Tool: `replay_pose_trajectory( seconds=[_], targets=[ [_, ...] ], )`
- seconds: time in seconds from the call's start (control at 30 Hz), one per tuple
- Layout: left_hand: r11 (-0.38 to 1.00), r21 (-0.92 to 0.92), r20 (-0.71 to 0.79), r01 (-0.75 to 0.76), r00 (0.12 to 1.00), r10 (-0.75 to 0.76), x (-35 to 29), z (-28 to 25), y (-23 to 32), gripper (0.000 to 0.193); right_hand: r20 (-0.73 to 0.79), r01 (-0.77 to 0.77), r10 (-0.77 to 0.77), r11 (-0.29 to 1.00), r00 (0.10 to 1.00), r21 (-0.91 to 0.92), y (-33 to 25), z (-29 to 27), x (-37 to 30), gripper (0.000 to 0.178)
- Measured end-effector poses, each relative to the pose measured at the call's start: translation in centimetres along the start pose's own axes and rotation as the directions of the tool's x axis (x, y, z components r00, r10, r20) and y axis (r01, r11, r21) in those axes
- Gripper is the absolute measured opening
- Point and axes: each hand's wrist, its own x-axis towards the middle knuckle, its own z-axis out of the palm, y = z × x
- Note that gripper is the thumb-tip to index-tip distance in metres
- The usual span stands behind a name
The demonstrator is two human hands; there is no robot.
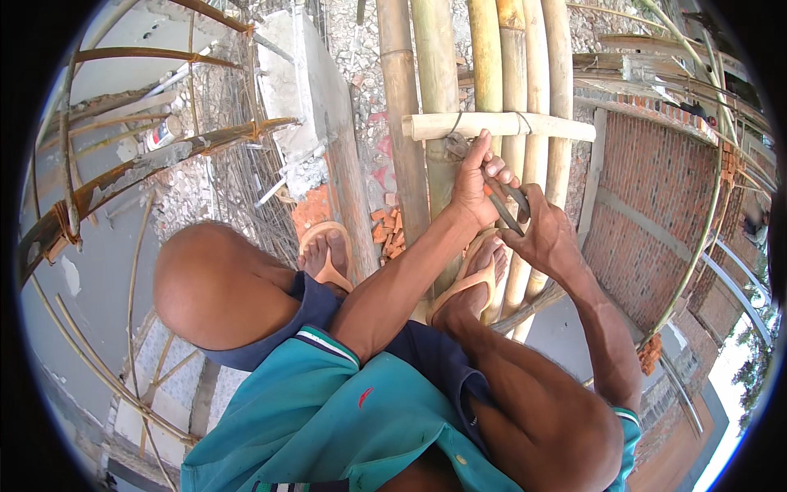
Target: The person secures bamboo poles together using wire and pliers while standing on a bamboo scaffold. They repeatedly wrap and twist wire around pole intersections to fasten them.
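Several long bamboo poles (487, 57) lie side by side, running away from me. A short pale bamboo crosspiece (566, 127) lies across them, with a thin dark tie (525, 123) around it. At its near side hangs a greyish knotted bundle (456, 146). Just below the crosspiece, my left hand (477, 187) is closed with the thumb pointing up. My right hand (548, 234) is closed to its right, lower down. Between them runs a dark grey, strip-like piece (507, 210) with a bit of orange near its left end; both hands grip it. Its exact kind cannot be made out.
My sandalled feet rest on the bamboo and beside it, high above rubble and broken bricks (388, 234). Rusty bamboo scaffold poles (147, 168) cross the left side. A concrete pillar (328, 74) stands at upper left, a brick wall (643, 193) at right.
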Motion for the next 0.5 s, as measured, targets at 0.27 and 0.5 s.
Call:
replay_pose_trajectory(
  seconds=[0.27, 0.5],
  targets=[
    [0.994, -0.067, -0.082, -0.084, 0.994, 0.078, -0.6, 2.0, -0.9, 0.041, -0.141, 0.088, -0.252, 0.719, 0.957, -0.690, -2.4, -2.1, 0.1, 0.048],
    [1.000, -0.024, 0.148, 0.017, 0.989, -0.013, -1.3, -1.5, -0.8, 0.057, -0.244, 0.072, -0.095, 0.992, 0.965, -0.104, -3.2, -2.8, -0.6, 0.043]
  ],
)
